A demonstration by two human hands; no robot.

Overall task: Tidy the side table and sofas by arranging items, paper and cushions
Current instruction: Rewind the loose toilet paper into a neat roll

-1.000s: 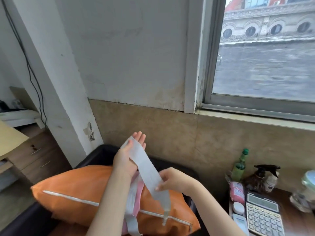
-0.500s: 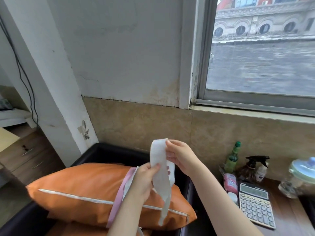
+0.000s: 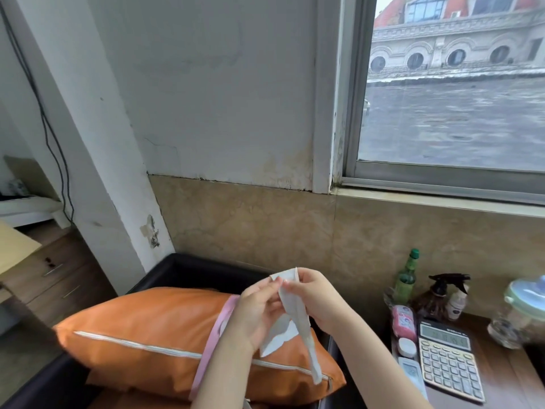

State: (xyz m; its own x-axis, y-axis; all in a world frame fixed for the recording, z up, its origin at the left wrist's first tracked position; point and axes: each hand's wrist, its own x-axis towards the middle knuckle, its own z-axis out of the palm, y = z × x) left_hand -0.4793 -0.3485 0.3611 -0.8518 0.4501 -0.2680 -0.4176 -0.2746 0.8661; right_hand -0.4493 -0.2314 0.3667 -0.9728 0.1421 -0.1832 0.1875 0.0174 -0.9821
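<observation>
Left hand: the left hand (image 3: 257, 312) is raised in front of the chest, fingers curled and pinching the upper end of the paper strip (image 3: 298, 317).
Right hand: the right hand (image 3: 317, 299) meets it from the other side, fingers (image 3: 290, 286) clamped on the same top fold.
Paper: a long white strip, doubled over at the top, its tail hanging down over the cushion without visibly resting on it.
Step in hand: folding the paper, by my reading; it is not yet compact.
Next move: likely gather the hanging tail up to the pinched end, crease it flat, then set it on the tabletop.
Cushion: an orange cushion (image 3: 153, 340) with a white zip lies on the black sofa (image 3: 188, 268), below the hands.
Tabletop: at the right, the tabletop (image 3: 507, 376) carries a calculator (image 3: 449, 358) near its front, then a green bottle (image 3: 407, 277), a spray bottle (image 3: 439, 293) and a jar (image 3: 519, 315) toward the wall edge.
</observation>
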